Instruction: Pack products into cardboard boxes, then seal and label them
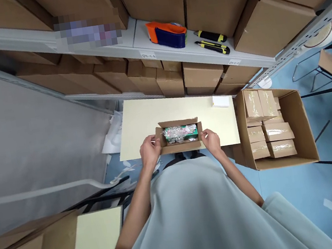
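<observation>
Left hand [150, 149] | right hand [212, 140] | curled at opposite ends of open box [181, 147], pinch cannot be told | box centred along counter's [223, 130] near edge, seemingly for two-handed reach | bubble-wrapped green package [177, 134] nested inside

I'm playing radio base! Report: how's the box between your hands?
Left fingers and right fingers at opposite end flaps. Small box open, bubble-wrapped item inside. Nothing blocking its opening.
</observation>
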Tool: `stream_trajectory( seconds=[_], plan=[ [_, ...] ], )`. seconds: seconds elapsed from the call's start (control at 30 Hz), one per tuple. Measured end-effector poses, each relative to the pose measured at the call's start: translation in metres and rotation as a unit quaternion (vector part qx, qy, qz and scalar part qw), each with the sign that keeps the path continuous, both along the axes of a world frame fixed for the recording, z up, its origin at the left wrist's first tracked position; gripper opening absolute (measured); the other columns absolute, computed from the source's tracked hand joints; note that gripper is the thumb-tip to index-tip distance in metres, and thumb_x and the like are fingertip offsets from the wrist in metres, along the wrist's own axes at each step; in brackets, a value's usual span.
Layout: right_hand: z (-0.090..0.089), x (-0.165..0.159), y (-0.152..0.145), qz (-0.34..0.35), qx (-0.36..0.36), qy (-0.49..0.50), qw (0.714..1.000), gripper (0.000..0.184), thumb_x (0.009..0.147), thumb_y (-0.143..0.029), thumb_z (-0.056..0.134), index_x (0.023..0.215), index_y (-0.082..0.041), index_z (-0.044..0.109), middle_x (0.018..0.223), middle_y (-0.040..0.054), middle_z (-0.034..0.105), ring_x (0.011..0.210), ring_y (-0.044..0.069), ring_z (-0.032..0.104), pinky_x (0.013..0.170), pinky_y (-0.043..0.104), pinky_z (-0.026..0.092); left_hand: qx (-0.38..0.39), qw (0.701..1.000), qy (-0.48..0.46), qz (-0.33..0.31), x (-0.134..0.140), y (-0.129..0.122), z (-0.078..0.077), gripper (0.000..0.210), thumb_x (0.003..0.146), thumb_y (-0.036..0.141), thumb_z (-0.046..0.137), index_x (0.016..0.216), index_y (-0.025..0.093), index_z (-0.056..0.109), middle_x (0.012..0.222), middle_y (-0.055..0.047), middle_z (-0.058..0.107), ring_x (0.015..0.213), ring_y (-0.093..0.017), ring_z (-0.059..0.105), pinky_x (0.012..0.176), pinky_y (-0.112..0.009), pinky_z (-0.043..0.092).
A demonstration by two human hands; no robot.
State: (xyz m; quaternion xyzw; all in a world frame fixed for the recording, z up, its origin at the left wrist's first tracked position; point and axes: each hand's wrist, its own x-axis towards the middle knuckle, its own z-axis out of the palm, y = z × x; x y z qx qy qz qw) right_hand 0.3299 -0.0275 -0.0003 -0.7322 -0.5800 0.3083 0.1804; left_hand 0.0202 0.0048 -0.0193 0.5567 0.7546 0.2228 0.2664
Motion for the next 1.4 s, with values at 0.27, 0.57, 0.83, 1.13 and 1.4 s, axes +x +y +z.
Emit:
stream_trajectory(
  seconds=[0.27,0.57,0.83,1.13,1.4],
  plan=[
    [0.008,-0.012,0.000,0.070,0.000,-0.003,0.998,0.035,0.113,-0.039,0.055,0.140,-0.023,0.070,0.139,0.0110,0.070,0.075,0.016,0.073,0.087,0.033,0.060,0.048,0.989,-0.018,-0.138,0.019,-0.016,-0.001,0.041,0.100,0.039,0.060,0.134,0.020,0.070,0.131,-0.015,0.072,0.106,-0.030,0.074,0.104,-0.047,0.059],
    [0.013,-0.016,0.002,0.201,-0.092,-0.082,0.972,0.080,0.091,-0.059,0.090,0.159,-0.030,0.059,0.158,0.0120,0.049,0.117,0.028,0.075,0.102,0.041,0.064,-0.018,0.944,0.024,-0.330,0.008,-0.027,-0.006,0.092,0.091,0.069,0.077,0.166,0.022,0.053,0.166,-0.018,0.058,0.149,-0.044,0.052,0.122,-0.058,0.048],
    [0.012,-0.027,0.010,0.233,-0.030,-0.123,0.964,0.079,0.100,-0.058,0.082,0.169,-0.037,0.051,0.156,0.0163,0.051,0.128,0.033,0.070,0.103,0.045,0.065,-0.011,0.932,0.012,-0.361,0.006,-0.015,-0.008,0.100,0.074,0.049,0.099,0.163,0.030,0.058,0.175,-0.021,0.045,0.162,-0.049,0.040,0.125,-0.065,0.048],
    [0.016,-0.026,0.013,0.220,-0.015,-0.099,0.970,0.077,0.096,-0.064,0.085,0.160,-0.028,0.062,0.151,0.0189,0.060,0.132,0.037,0.067,0.113,0.050,0.058,0.010,0.930,-0.044,-0.364,-0.007,-0.010,-0.008,0.058,0.101,0.049,0.071,0.154,0.026,0.065,0.168,-0.017,0.056,0.159,-0.041,0.049,0.131,-0.060,0.044],
    [0.018,-0.021,0.021,0.094,0.027,-0.060,0.993,0.054,0.112,-0.051,0.065,0.154,-0.018,0.064,0.132,0.0175,0.077,0.127,0.033,0.071,0.112,0.047,0.057,0.011,0.959,-0.060,-0.277,-0.004,0.012,-0.005,0.070,0.106,0.054,0.063,0.163,0.016,0.048,0.147,-0.021,0.071,0.139,-0.038,0.063,0.121,-0.052,0.051]
  ],
)
